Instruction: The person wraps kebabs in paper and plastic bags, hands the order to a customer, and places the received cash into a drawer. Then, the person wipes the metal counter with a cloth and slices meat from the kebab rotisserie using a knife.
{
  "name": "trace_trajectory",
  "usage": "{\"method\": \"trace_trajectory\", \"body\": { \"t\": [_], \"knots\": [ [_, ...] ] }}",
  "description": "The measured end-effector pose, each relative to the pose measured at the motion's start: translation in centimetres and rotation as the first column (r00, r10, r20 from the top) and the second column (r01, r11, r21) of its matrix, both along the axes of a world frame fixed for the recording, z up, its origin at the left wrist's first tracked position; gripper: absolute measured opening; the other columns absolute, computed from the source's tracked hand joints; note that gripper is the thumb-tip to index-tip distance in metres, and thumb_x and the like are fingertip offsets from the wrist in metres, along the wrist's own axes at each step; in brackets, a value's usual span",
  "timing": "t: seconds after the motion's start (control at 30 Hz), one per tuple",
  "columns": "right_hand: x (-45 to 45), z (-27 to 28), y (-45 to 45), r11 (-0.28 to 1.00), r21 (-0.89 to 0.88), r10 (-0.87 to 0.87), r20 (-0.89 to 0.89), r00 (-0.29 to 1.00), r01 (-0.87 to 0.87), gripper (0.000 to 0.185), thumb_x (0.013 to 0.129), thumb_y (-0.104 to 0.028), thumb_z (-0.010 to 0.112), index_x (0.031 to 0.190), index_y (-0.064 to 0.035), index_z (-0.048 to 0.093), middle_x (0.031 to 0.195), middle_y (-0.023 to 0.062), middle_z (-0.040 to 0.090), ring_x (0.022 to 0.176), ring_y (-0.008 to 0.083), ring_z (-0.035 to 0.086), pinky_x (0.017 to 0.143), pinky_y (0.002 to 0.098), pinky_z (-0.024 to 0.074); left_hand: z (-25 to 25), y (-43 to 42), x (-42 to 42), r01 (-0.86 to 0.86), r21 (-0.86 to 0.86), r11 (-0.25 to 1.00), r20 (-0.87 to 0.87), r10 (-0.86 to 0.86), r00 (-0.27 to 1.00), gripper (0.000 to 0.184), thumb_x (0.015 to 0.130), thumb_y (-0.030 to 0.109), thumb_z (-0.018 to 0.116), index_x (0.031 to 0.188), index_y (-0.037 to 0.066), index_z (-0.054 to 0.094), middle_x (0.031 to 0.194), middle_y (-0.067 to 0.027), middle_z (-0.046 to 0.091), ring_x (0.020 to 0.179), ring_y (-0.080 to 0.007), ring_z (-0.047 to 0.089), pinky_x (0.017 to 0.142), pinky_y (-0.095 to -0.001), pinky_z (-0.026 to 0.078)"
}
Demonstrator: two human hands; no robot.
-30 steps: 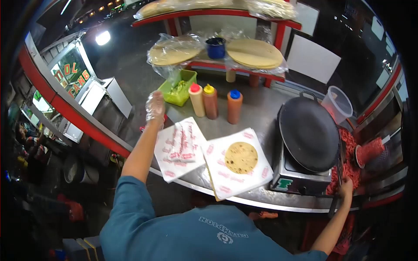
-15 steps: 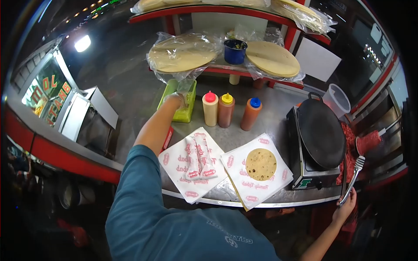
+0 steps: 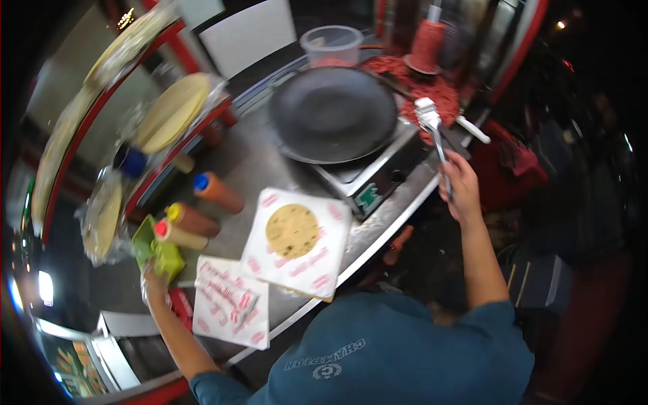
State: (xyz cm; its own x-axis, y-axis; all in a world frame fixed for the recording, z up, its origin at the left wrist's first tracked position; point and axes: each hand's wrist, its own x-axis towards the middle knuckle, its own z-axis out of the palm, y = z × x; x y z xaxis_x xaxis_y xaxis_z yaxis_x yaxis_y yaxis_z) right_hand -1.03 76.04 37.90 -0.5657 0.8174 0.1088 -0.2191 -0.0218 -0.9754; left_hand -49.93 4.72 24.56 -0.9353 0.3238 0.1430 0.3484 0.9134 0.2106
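Observation:
My right hand point(image 3: 462, 185) is closed round the handle of metal tongs point(image 3: 435, 128), held up to the right of the stove point(image 3: 371, 179). At the left, my left hand point(image 3: 155, 282), in a clear plastic glove, is at the near edge of the green tub point(image 3: 165, 253); its fingers are blurred and partly hidden. A browned flatbread point(image 3: 292, 231) lies flat on a stack of printed paper point(image 3: 324, 270). Wrapped rolls point(image 3: 233, 297) lie on another printed sheet point(image 3: 250, 331). A round black pan point(image 3: 334, 115) sits on the stove.
Three sauce bottles point(image 3: 219, 192) stand beside the tub. Shredded red meat point(image 3: 432, 94) lies behind the stove, below a meat spit point(image 3: 427, 46). A clear plastic container point(image 3: 331, 46) stands behind the pan. Bagged flatbreads point(image 3: 174, 113) and a blue pot point(image 3: 129, 160) rest on the left shelf.
The view has swung right and tilted. My right hand has raised the tongs from beside the counter's front edge. My left hand, earlier over the tub, is now at its near edge.

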Motion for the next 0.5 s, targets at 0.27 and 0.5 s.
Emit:
{"method": "trace_trajectory", "body": {
  "t": [0.27,0.5],
  "knots": [
    [-10.4,1.9,20.1,0.939,0.130,0.192,0.568,0.800,-0.318,0.034,0.101,-0.026,0.064,0.122,0.0014,0.068,0.081,0.0100,0.068,0.063,0.0142,0.066,0.048,0.0311,0.0489,8.2,11.4,15.0,-0.209,0.204,0.956,-0.360,0.272,0.892,0.056,0.094,0.014,0.068,0.147,0.007,0.051,0.146,-0.0216,0.055,0.134,-0.0398,0.054,0.112,-0.0465,0.044],
    [-20.5,-0.7,26.0,0.598,0.508,-0.163,0.834,0.528,-0.619,0.028,0.086,-0.011,0.064,0.108,-0.0009,0.077,0.117,0.0251,0.072,0.108,0.0382,0.072,0.091,0.0474,0.0578,4.0,18.5,25.0,-0.151,0.345,0.926,-0.127,0.206,0.970,0.058,0.102,0.024,0.063,0.150,-0.004,0.045,0.152,-0.0235,0.052,0.139,-0.0325,0.053,0.115,-0.0389,0.042]
  ]
}}
